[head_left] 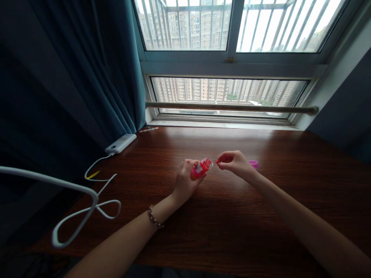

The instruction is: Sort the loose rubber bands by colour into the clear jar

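Observation:
My left hand point(185, 175) is wrapped round a small clear bottle point(199, 169) with red and pink contents and a pale label. The bottle is tilted, its uncapped mouth pointing right and up. Just beyond that mouth, my right hand point(233, 162) pinches a tiny red piece point(217, 162) between thumb and fingertips; its exact kind is too small to make out. Behind my right wrist, a pink-purple ring-shaped cap point(253, 164) rests on the brown wooden table point(232, 216).
A white power bank point(121, 144) lies at the back left by the blue curtain point(116, 77). Its white cable point(101, 180) loops over the table's left side. A small strip of coloured pieces point(148, 129) lies near the window sill. A rail point(232, 107) crosses the window.

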Available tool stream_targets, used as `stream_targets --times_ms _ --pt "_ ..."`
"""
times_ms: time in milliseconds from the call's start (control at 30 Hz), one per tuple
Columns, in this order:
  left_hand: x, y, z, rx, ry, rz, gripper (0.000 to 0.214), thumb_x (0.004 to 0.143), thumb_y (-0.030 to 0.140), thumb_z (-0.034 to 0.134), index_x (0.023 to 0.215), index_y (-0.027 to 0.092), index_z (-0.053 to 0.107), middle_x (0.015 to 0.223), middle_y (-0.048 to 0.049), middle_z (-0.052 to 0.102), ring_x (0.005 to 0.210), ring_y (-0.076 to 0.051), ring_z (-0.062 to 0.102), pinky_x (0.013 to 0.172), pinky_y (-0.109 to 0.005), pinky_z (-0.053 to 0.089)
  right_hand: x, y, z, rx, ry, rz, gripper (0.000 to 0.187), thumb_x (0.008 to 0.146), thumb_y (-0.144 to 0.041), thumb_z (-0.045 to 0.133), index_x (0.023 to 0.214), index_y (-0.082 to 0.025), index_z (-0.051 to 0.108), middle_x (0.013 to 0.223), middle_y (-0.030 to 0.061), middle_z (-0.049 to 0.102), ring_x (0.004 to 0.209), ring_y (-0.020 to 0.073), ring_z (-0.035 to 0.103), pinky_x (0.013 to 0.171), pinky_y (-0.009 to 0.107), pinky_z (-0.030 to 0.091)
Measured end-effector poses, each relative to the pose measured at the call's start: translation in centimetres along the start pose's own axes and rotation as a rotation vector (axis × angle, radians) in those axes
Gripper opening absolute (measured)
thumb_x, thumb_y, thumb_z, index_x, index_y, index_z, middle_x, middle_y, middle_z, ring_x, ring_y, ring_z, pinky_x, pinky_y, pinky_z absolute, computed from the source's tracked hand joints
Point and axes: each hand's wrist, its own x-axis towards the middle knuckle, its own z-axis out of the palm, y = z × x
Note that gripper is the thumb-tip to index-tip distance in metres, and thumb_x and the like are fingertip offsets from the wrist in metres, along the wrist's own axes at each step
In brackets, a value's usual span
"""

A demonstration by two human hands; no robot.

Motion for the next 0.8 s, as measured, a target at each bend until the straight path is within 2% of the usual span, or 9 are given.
stream_targets --times_ms 100,300,433,533,800 --pt "-0.2 0.0 0.2 0.021 -0.036 0.047 0.033 0.071 0.035 0.063 0.1 0.021 0.054 0.092 -0.0052 0.054 0.086 -0.02 0.052 0.078 -0.034 0.043 -0.6 -1.0 -0.1 0.153 0.031 -0.068 0.013 0.067 -0.024 0.064 0.075 -0.014 0.065 0.069 0.0023 0.065 0.063 0.0138 0.058 0.057 0.023 0.045" --pt "-0.2 0.0 0.2 0.046 -0.039 0.122 0.036 0.07 0.038 0.063 0.1 0.021 0.054 0.092 -0.006 0.055 0.085 -0.02 0.052 0.078 -0.035 0.043 -1.4 -1.8 1.2 -0.079 0.21 -0.204 0.009 0.068 -0.025 0.069 0.067 -0.017 0.064 0.061 -0.001 0.061 0.053 0.0102 0.05 0.05 0.021 0.039" --pt "-0.2 -0.1 0.1 0.03 -0.048 0.114 0.036 0.071 0.038 0.063 0.102 0.021 0.053 0.094 -0.0062 0.055 0.086 -0.02 0.051 0.078 -0.034 0.042 -1.5 -2.0 1.1 -0.066 0.173 -0.266 0.008 0.074 -0.024 0.064 0.069 -0.017 0.067 0.071 0.0024 0.066 0.058 0.0124 0.055 0.053 0.022 0.042" --pt "-0.3 -0.1 0.0 0.01 -0.055 0.097 0.036 0.072 0.037 0.062 0.103 0.021 0.052 0.095 -0.0062 0.055 0.087 -0.02 0.051 0.079 -0.034 0.042 -1.5 -2.3 0.9 -0.083 0.155 -0.275 0.009 0.076 -0.024 0.061 0.075 -0.018 0.068 0.071 0.0024 0.067 0.06 0.014 0.058 0.055 0.023 0.043" --pt "-0.2 0.0 -0.2 -0.067 -0.078 0.018 0.034 0.074 0.036 0.06 0.103 0.02 0.051 0.094 -0.0057 0.056 0.087 -0.02 0.053 0.08 -0.033 0.042 -1.6 -3.0 0.4 -0.12 0.231 -0.289 0.01 0.08 -0.021 0.055 0.086 -0.016 0.061 0.077 0.0038 0.068 0.066 0.0154 0.062 0.058 0.023 0.045"
